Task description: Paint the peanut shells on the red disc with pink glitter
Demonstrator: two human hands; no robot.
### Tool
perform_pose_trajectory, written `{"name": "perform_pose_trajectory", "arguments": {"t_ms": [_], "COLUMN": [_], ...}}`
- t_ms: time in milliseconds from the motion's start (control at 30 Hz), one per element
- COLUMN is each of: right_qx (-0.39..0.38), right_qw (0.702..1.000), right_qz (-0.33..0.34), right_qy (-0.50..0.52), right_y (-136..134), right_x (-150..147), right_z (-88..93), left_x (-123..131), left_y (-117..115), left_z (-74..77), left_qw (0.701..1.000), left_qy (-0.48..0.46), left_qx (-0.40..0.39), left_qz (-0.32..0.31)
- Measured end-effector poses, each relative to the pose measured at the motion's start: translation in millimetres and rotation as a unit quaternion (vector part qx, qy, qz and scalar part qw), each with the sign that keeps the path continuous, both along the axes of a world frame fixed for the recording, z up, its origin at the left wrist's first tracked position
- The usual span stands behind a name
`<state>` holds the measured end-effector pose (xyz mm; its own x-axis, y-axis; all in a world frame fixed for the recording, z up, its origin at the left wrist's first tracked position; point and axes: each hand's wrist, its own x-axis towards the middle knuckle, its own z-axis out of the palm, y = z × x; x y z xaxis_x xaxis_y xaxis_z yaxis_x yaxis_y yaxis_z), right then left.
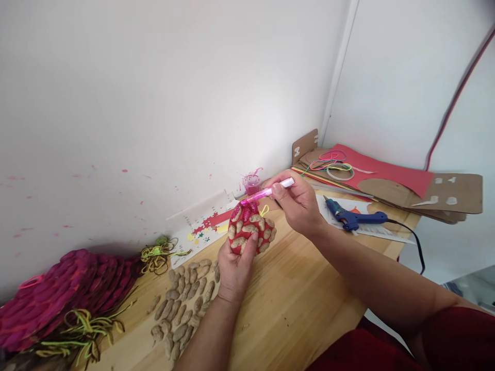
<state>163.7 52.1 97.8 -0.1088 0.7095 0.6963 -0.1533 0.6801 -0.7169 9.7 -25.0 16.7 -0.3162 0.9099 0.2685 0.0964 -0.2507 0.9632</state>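
My left hand (238,264) grips a round red ornament (243,235) covered in peanuts, holding it up above the table. Several peanuts at its top are bright pink, while the others are bare tan shell. In my right hand (297,202) is a paintbrush (266,194) with a white handle stained pink. Its pink tip touches the painted peanuts near the top of the ornament. A yellow loop (264,210) sticks out at the ornament's upper right. Just behind the brush stands a clear cup (252,184) of pink paint.
Loose peanuts (185,293) lie left of my left arm. Pink-painted pieces (73,293) are stacked at the far left with green yarn (83,332). A blue glue gun (353,219) with a black cord rests at right, before cardboard sheets (402,190). Pink splatters mark the wall.
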Motion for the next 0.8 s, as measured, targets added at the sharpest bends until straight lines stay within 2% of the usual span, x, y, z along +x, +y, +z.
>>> {"name": "perform_pose_trajectory", "arguments": {"t_ms": [400, 633, 800], "right_qx": [0.003, 0.024, 0.042], "right_qw": [1.0, 0.999, 0.999], "right_qz": [0.01, -0.022, -0.02], "right_qy": [-0.012, -0.026, -0.023], "right_y": [1.8, 2.2, 0.4], "right_x": [-0.1, -0.1, -0.2], "right_z": [-2.3, -2.4, -1.5], "left_x": [0.9, 1.3, 1.6], "left_y": [-0.8, -0.7, -1.6], "left_z": [3.1, 3.2, 5.4], "left_qw": [1.0, 1.0, 1.0], "left_qy": [-0.004, -0.01, -0.006], "left_qx": [-0.003, -0.011, -0.013], "left_qz": [-0.003, -0.001, 0.002]}}
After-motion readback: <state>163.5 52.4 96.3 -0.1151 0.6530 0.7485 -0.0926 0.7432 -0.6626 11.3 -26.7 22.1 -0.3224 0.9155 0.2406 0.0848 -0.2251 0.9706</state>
